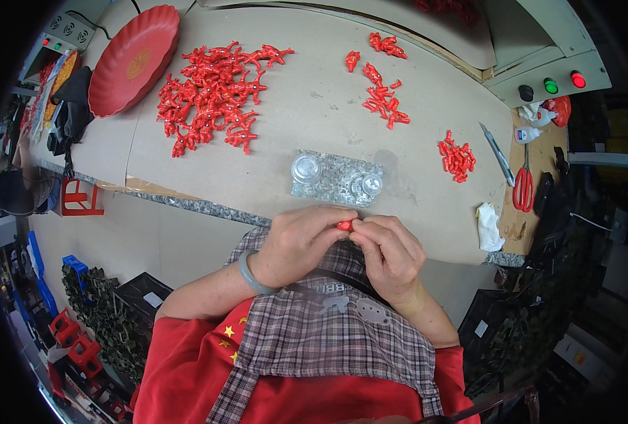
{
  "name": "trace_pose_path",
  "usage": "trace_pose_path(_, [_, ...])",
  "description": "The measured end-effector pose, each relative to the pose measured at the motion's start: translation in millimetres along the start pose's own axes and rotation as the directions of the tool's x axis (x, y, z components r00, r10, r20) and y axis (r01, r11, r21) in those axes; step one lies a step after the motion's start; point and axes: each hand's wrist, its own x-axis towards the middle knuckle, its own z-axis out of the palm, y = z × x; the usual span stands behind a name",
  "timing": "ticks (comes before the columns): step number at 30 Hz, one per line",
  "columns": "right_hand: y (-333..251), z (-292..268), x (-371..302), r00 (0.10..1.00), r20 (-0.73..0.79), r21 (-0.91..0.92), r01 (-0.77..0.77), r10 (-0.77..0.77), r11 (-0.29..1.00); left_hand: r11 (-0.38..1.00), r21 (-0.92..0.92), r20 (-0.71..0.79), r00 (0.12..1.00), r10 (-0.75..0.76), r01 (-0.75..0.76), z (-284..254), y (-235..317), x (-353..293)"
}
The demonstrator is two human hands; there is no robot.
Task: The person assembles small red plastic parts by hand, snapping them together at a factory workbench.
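Close to my body, at the table's front edge, both hands meet around a small red plastic piece (344,226). My left hand (305,244) pinches it from one side, and the fingertips of my right hand (390,256) press on it from the other. Most of the piece is hidden by my fingers. Just beyond my hands lies a speckled stone slab (335,185) with small clear round dishes (306,169) on it. A large heap of red plastic figures (211,95) spreads over the far left. Smaller red parts lie in a loose group (381,95) and a small pile (458,157).
A red scalloped tray (136,60) stands at the left. On the right are tweezers (496,153), red-handled scissors (523,187), a white tissue (489,227) and a small white bottle (527,134). A grey machine housing with round buttons (551,85) borders the back right.
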Motion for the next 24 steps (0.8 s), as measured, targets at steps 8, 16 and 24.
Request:
trace_pose_path(8, [0.1,0.7,-0.7,1.0,-0.007,0.01,-0.002,0.002,1.0,1.0,0.013,0.004,1.0,0.003,-0.003,0.0,-0.2,-0.9])
trace_pose_path(16, [2.9,-0.8,0.8,0.999,0.019,0.033,-0.036,0.036,0.999,0.999,-0.023,0.027,0.999,-0.026,0.026,-1.1,-2.9,1.1])
trace_pose_path(24, [7.0,-6.3,10.2,0.991,0.079,0.095,-0.111,0.104,0.989,0.81,-0.431,0.208,0.918,-0.338,0.397,-5.7,-1.5,3.1])
